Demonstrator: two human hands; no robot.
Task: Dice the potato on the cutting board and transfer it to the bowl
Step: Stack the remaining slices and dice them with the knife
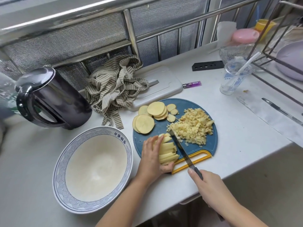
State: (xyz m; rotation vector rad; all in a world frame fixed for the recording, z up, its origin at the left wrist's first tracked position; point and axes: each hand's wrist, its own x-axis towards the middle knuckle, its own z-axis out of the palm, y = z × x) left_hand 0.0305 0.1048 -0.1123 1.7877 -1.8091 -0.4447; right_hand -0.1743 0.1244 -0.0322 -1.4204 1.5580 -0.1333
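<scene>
White counter (pixel 237 128) below a mesh-screened window (pixel 82 38) carries a round blue cutting board (pixel 211 145). Left hand (pixel 151 156) curls over potato strips (pixel 168 151); right hand (pixel 211 189) grips the knife (pixel 182 149) beside the diced pile (pixel 191 126); patterned bowl (pixel 59 169) sits left.

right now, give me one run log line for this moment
stage: dicing | left hand: holds potato strips | right hand: grips knife, blade at strip ends | diced pile: on cutting board | bowl: empty

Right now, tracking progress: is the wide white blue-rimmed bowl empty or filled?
Empty: the white blue-rimmed bowl is bare inside; diced potato lies on the blue cutting board.
</scene>
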